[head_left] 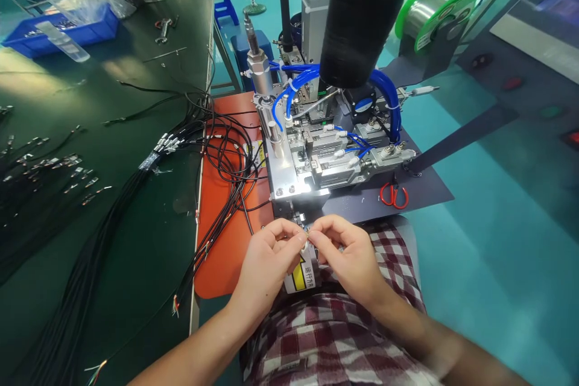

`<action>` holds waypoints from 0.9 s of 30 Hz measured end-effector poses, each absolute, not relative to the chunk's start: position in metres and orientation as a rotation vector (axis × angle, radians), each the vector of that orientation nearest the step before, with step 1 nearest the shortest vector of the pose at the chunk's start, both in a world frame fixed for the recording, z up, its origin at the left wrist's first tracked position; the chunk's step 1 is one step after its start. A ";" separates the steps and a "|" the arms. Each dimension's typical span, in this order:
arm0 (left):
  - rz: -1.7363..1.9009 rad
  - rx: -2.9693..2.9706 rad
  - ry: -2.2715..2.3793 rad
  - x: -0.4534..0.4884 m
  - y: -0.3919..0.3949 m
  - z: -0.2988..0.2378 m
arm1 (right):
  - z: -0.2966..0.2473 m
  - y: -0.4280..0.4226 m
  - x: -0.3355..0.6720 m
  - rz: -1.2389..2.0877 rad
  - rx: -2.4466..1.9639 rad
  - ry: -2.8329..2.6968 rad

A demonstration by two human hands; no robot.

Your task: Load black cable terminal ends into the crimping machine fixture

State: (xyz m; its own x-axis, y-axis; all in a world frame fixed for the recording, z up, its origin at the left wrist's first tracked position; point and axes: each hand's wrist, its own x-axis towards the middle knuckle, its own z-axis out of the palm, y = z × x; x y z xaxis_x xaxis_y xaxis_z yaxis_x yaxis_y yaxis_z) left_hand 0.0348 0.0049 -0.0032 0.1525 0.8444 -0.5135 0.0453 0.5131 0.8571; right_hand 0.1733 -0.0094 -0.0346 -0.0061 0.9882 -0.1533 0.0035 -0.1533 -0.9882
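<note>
My left hand (266,262) and my right hand (353,259) meet fingertip to fingertip, both closed in a pinch. Whatever sits between the fingers is too small and too covered to name. Just beyond them stands the front of a metal bench machine (283,176) with blue air tubes (304,77). Below the fingertips, a white label with a yellow and black mark (299,279) partly shows. To the left of my left hand, black cables (235,178) lie in loops over an orange-red board (217,277), some with stripped coloured wire ends.
Red-handled scissors (394,195) rest on the grey base plate (429,196) at right. A solder-like wire spool (423,15) with green flanges stands behind. On the dark green table (149,265) are cable bundles (106,232) and a blue tray (97,27). A black cylinder (355,30) hangs over the machine.
</note>
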 end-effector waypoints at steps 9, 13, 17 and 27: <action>0.817 0.876 1.251 0.038 0.001 -0.012 | -0.033 0.003 0.177 1.618 -1.205 -1.000; 0.765 0.952 1.268 0.035 0.003 -0.013 | -0.037 0.004 0.179 1.638 -1.166 -1.022; 0.692 1.291 1.316 0.028 0.010 -0.011 | -0.042 0.007 0.184 1.664 -1.194 -1.023; 0.650 2.289 1.250 0.009 0.019 -0.034 | -0.058 0.030 0.190 1.655 -1.267 -1.101</action>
